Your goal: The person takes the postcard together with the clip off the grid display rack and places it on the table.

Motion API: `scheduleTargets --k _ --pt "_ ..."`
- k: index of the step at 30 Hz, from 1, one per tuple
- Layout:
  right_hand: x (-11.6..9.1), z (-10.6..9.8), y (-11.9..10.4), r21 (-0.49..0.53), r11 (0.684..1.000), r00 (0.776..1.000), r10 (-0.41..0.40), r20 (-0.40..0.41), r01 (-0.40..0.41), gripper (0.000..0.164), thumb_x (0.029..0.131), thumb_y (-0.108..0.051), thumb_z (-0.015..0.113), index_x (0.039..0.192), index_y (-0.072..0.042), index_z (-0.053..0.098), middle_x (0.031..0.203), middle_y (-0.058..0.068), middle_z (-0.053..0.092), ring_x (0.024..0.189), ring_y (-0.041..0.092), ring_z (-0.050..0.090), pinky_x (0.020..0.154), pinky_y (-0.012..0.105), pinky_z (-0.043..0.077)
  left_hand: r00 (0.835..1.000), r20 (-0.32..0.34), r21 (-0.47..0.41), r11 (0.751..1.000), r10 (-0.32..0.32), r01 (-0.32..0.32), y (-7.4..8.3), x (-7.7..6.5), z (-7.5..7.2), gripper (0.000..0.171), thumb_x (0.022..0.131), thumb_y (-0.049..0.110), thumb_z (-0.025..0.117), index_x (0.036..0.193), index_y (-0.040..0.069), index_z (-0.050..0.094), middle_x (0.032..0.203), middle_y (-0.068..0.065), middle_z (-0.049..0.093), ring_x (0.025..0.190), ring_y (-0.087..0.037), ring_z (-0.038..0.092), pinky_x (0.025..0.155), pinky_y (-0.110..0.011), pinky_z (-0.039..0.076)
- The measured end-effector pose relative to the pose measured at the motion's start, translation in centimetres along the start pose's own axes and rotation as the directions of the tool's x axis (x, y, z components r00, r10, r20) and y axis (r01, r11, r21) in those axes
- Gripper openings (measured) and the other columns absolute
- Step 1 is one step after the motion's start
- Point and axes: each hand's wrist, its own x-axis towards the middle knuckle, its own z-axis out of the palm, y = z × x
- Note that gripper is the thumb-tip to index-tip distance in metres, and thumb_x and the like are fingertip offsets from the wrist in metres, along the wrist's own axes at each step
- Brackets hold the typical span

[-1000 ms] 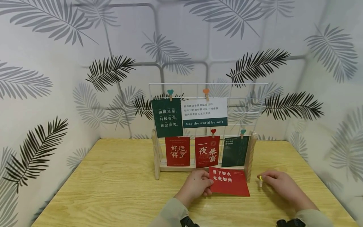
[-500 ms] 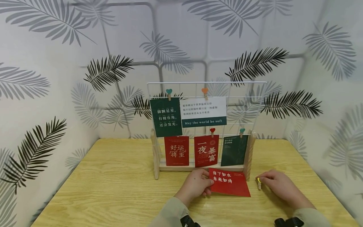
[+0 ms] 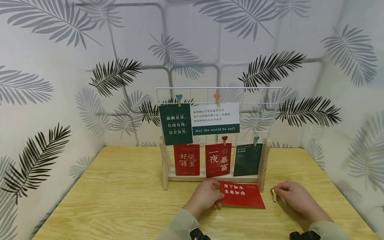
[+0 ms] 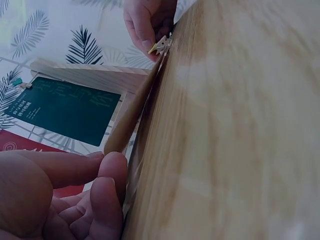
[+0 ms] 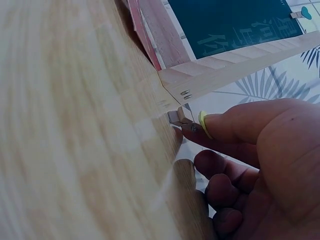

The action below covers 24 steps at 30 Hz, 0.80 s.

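My left hand (image 3: 206,195) pinches the left edge of a red card (image 3: 246,197) with white lettering, held low over the table in front of the rack. In the left wrist view that card (image 4: 131,120) shows almost edge-on between thumb and fingertips. To the right of the card, my right hand (image 3: 297,197) pinches a small wooden clothespin (image 3: 274,196) with a yellow top. The right wrist view has the clothespin (image 5: 184,120) low by the tabletop, thumb on its yellow part and its far end pointing towards the rack's wooden foot.
A white wire grid rack (image 3: 255,88) on wooden feet stands behind the hands. Clipped to it are a green card (image 3: 176,136), a white card (image 3: 214,108), two red cards (image 3: 187,170) and a dark green card (image 3: 246,165). The wooden table (image 3: 120,186) extends both ways.
The red card has dipped slightly with the left hand, its top edge now lower. The right hand has shifted slightly left with the clothespin.
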Motion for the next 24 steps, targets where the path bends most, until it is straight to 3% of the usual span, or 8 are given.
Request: scheduleTargets --k 17,24 --pt "-0.4 0.3 -0.4 -0.007 1.0 1.0 -0.017 -0.01 0.017 0.021 0.101 -0.019 0.06 0.111 -0.011 0.077 0.113 0.009 0.07 0.112 0.038 0.062 0.094 0.057 0.047 1.0 0.008 0.032 0.999 0.011 -0.011 -0.8 -0.1 -0.2 0.037 0.09 0.014 0.077 0.122 0.007 0.06 0.065 -0.007 0.068 0.053 -0.018 0.063 0.054 -0.03 0.052" --pt "-0.7 0.0 -1.0 0.052 0.999 0.999 0.007 -0.036 -0.005 0.032 0.105 -0.027 0.055 0.12 -0.004 0.072 0.125 0.02 0.065 0.12 0.045 0.056 0.096 0.061 0.044 0.999 0.012 0.022 0.999 0.031 -0.031 -0.5 -0.1 -0.5 0.036 0.091 0.018 0.076 0.123 0.009 0.061 0.07 -0.007 0.068 0.056 -0.02 0.064 0.054 -0.032 0.053"
